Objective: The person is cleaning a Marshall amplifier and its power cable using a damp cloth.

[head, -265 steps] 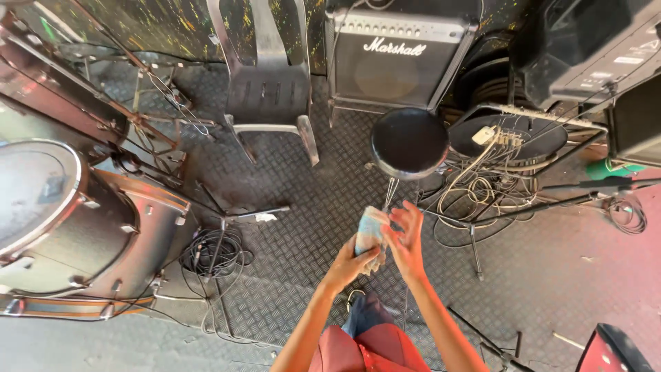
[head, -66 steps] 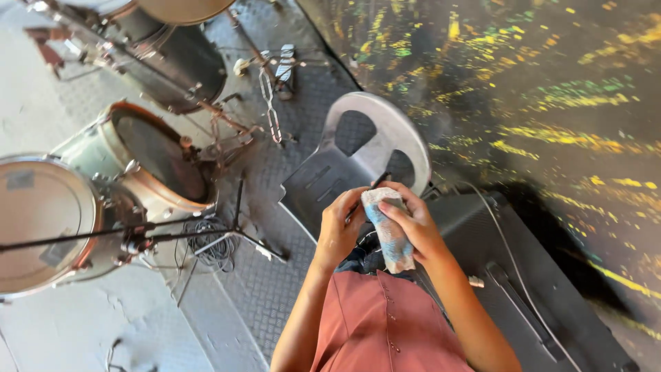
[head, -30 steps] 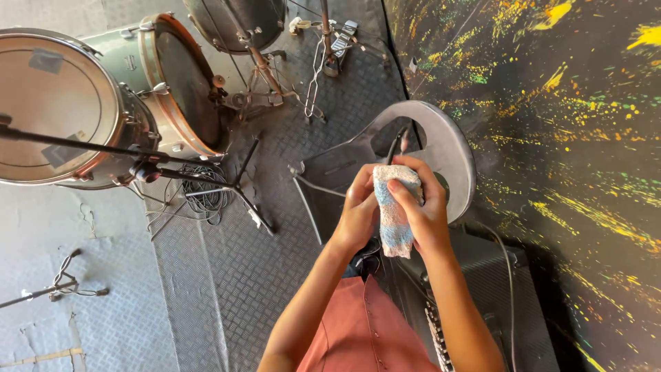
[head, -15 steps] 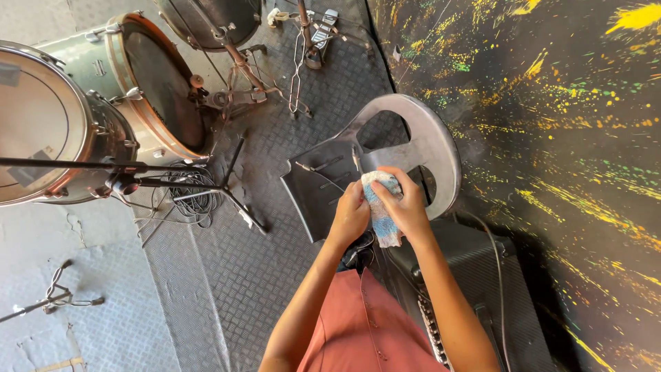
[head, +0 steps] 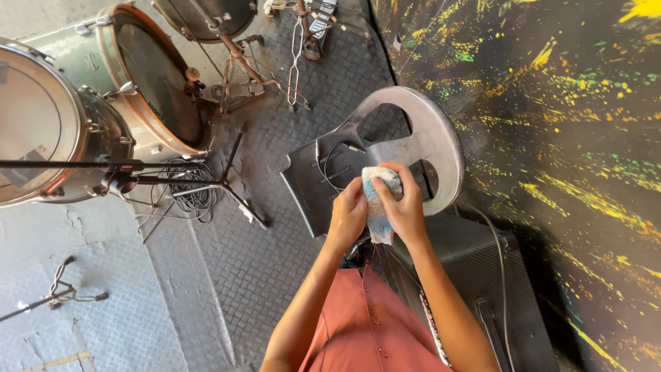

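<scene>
Both hands meet in front of the person's chest around a crumpled cloth (head: 378, 207), pale with blue and reddish patches. The left hand (head: 348, 215) curls its fingers against the cloth's left side, and the right hand (head: 406, 207) closes over its top and right side, thumb and fingers pinching the fabric. The lower end of the cloth hangs loose below the two hands. The person wears a rust-coloured garment (head: 372, 324), seen from above.

Directly beneath the hands stands a grey chair (head: 420, 131) with a rounded, cut-out back; a thin cable (head: 330, 162) lies looped on its seat. Just to the right of the chair sits a dark amplifier (head: 468, 269), and beyond it a black wall (head: 551, 138) splashed with yellow, green and orange paint.

The floor (head: 227, 275) is grey chequered metal plate. To the left lie drums (head: 82, 117) on their sides with chrome rims, and a microphone stand (head: 138, 180) crosses in front of them, above a coil of black cable (head: 193, 196). Drum hardware and pedals (head: 303, 27) stand near the top edge, well apart from the hands.
</scene>
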